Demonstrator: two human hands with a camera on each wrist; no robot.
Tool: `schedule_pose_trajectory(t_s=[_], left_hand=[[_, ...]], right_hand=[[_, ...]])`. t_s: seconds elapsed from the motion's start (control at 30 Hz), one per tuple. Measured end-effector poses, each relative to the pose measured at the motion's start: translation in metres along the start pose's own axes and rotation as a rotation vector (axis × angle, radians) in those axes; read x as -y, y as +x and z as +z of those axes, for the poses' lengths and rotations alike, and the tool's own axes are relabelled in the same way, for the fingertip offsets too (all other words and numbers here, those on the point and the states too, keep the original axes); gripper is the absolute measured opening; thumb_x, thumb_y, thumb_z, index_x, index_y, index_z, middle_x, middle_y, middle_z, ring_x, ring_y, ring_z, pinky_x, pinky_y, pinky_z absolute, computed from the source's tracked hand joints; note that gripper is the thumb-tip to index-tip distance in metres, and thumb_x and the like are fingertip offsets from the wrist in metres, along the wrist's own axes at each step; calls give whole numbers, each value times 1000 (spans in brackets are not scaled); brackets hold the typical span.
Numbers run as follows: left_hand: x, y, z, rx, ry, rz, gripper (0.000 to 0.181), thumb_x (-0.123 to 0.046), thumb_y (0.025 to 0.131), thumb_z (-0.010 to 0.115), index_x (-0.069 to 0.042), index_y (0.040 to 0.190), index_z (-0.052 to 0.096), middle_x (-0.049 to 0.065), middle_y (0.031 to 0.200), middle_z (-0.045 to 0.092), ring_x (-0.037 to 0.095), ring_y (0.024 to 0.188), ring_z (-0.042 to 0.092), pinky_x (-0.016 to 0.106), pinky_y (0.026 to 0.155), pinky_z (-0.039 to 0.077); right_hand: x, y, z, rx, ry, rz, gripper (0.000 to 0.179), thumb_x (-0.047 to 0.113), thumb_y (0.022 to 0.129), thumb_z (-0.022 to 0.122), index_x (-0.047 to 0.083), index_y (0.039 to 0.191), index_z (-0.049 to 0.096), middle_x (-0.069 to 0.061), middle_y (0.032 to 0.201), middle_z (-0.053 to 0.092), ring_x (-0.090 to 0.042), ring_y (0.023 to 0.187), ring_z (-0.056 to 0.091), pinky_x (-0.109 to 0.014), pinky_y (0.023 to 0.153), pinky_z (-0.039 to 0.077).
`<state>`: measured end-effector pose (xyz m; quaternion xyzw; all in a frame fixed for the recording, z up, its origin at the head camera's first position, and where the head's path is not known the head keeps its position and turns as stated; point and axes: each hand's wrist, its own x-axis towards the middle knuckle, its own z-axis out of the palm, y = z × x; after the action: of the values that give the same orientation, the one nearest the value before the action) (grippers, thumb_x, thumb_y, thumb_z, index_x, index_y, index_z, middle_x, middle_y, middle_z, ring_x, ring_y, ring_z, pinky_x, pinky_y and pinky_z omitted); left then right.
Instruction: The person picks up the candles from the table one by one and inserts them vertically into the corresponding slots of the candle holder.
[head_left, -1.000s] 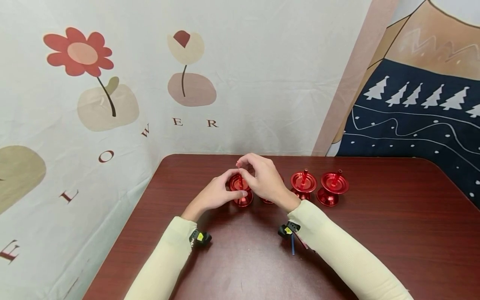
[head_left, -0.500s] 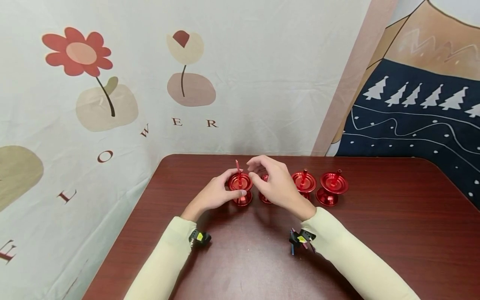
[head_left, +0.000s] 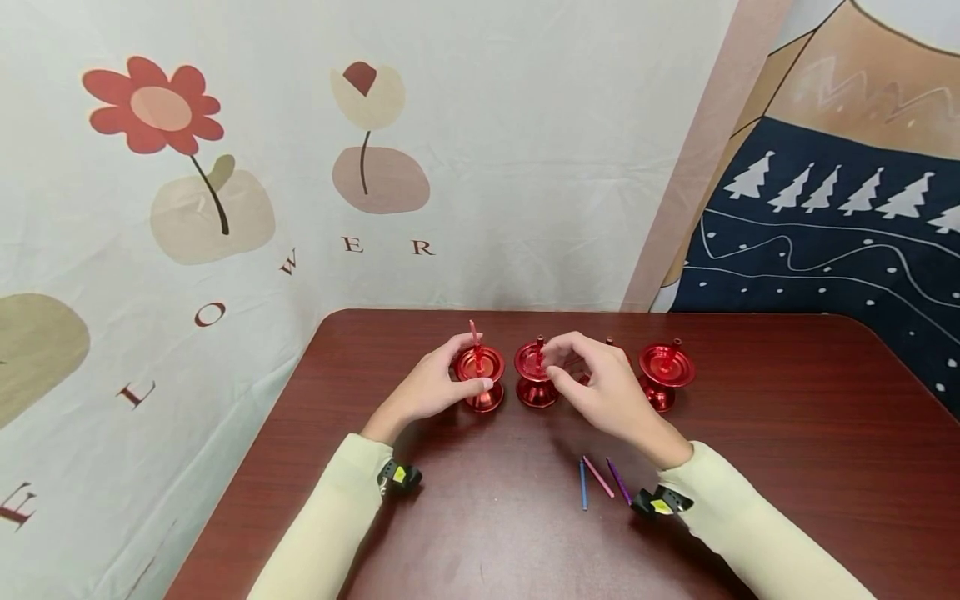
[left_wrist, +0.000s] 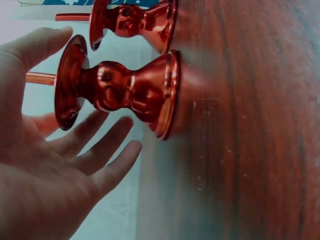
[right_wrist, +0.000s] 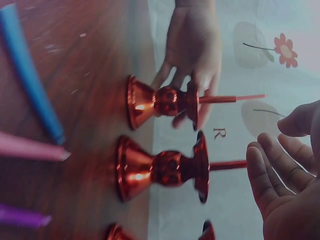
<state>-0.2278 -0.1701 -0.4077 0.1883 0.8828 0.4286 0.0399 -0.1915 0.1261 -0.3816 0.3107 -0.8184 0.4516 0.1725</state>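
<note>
A shiny red candle holder [head_left: 485,397] stands at the left end of a row, a thin red candle [head_left: 473,332] upright in its tube. My left hand [head_left: 429,385] holds this holder by its dish, thumb on the near side of the rim and index finger behind it. The other fingers spread loosely behind the stem in the left wrist view. Beside the second candle holder [head_left: 537,392], whose tube [right_wrist: 227,165] bears no candle, is my right hand [head_left: 600,387], fingers loosely bent and nothing between them. It partly covers the third holder.
Another red candle holder [head_left: 663,379] ends the row on the right. Blue [head_left: 583,485], pink [head_left: 598,477] and purple [head_left: 619,481] candles lie on the brown table [head_left: 465,533] near the right wrist. A printed cloth [head_left: 525,233] hangs behind the table.
My right hand has let go of the red candle and moved right, past the second holder. The candles on the table have come into view. My left hand has stayed on the left holder.
</note>
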Motion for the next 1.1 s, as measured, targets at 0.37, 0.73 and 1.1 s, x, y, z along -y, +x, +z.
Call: schedule_pose_trajectory(t_s=[0.37, 0.73, 1.1], left_hand=[[-24, -5, -12, -229, -75, 72, 83, -31, 95, 86, -12, 165, 45, 10, 158, 56, 31, 146, 54, 52, 121, 43], [-61, -17, -12, -591, 17, 376, 76, -31, 90, 88, -5, 155, 57, 11, 153, 57, 27, 143, 53, 49, 120, 42], [-83, -24, 27, -518, 63, 588, 75, -21, 85, 92, 1, 148, 58, 14, 147, 60, 28, 136, 58, 42, 115, 47]], right_hand=[[-18, -34, -22, 28, -58, 6, 25, 0, 94, 79, 19, 110, 77, 10, 102, 77, -9, 87, 67, -31, 75, 57], [-26, -54, -32, 87, -74, 5, 27, -3, 93, 79, 16, 111, 77, 11, 104, 77, -7, 89, 70, -35, 76, 60], [-31, -64, -30, 133, -33, 16, 29, -5, 93, 79, 14, 114, 75, 3, 102, 77, -6, 87, 71, -30, 75, 62]])
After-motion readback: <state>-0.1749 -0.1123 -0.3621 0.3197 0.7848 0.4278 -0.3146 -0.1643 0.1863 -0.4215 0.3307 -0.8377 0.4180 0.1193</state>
